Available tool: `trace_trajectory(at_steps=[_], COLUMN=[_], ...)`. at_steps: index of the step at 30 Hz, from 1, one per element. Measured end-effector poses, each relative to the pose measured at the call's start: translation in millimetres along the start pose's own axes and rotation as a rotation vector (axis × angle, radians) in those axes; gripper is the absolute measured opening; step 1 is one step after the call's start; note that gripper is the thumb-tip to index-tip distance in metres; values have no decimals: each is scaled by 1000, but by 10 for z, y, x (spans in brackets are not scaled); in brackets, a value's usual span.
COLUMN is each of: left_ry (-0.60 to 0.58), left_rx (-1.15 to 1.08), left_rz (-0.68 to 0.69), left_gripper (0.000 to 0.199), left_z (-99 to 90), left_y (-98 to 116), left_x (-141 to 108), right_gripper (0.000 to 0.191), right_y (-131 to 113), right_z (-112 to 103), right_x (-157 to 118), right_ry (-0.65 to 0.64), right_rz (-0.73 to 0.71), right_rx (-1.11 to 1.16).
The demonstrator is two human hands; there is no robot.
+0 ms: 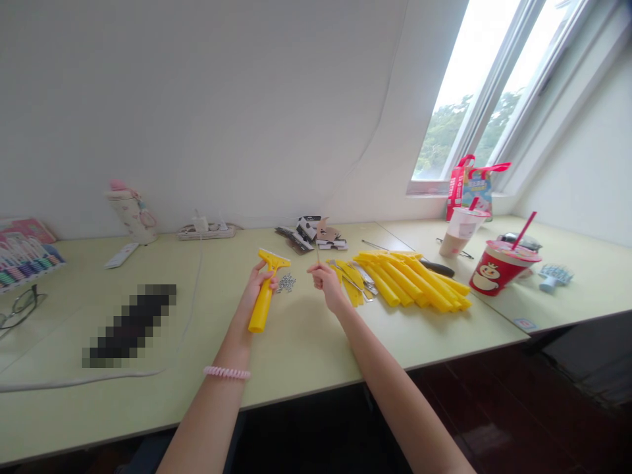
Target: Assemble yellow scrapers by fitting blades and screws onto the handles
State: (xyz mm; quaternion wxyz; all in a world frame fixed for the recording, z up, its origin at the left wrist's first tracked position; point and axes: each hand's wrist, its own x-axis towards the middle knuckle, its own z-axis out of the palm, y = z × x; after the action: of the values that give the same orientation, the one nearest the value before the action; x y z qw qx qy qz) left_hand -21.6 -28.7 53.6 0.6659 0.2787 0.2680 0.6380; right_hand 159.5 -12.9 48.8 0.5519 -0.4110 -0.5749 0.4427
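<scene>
Right now, left hand wrapped around a yellow scraper, fingers curled firmly on the handle, wide head up and handle end slanting down toward the body, all held just above a pale green table. On that wrist, a pink coil hair tie. Right hand raised beside it, thumb and forefinger pinched narrowly on a thin stick standing nearly upright, other fingers folded inward. Exact material of the stick too small to tell.

Between the two hands, a small heap of screws on the tabletop, nearer the left hand. Just past the right hand, shiny metal blades lying across some yellow pieces, then a long heap of yellow scraper handles stretching to the right. Behind that heap, a black-handled tool.

Farther back, a loose stack of cards and packets against the wall, and a white power strip left of it. Toward the left end, a pale patterned bottle, a white remote, a boxed marker set, and glasses; also a dark pixelated object near the front edge. Toward the right end, a red cup with a straw, a milk tea cup, a paper bag, and a pale blue hairbrush, all well apart from both hands.
</scene>
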Motion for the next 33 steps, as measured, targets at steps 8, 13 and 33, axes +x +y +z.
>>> trace_trajectory(at_steps=[8, 13, 33], left_ry=[44, 90, -28], left_rx=[-4, -10, -142], left_rz=[-4, 19, -186], left_gripper=[53, 49, 48], left_z=[-36, -33, 52], left_y=[3, 10, 24], left_x=[10, -3, -63], right_gripper=[17, 16, 27], right_y=[161, 168, 112], right_z=[235, 267, 100], right_x=[-78, -60, 32], right_ry=[-136, -172, -26], right_rz=[-160, -162, 63], right_rx=[-740, -833, -70])
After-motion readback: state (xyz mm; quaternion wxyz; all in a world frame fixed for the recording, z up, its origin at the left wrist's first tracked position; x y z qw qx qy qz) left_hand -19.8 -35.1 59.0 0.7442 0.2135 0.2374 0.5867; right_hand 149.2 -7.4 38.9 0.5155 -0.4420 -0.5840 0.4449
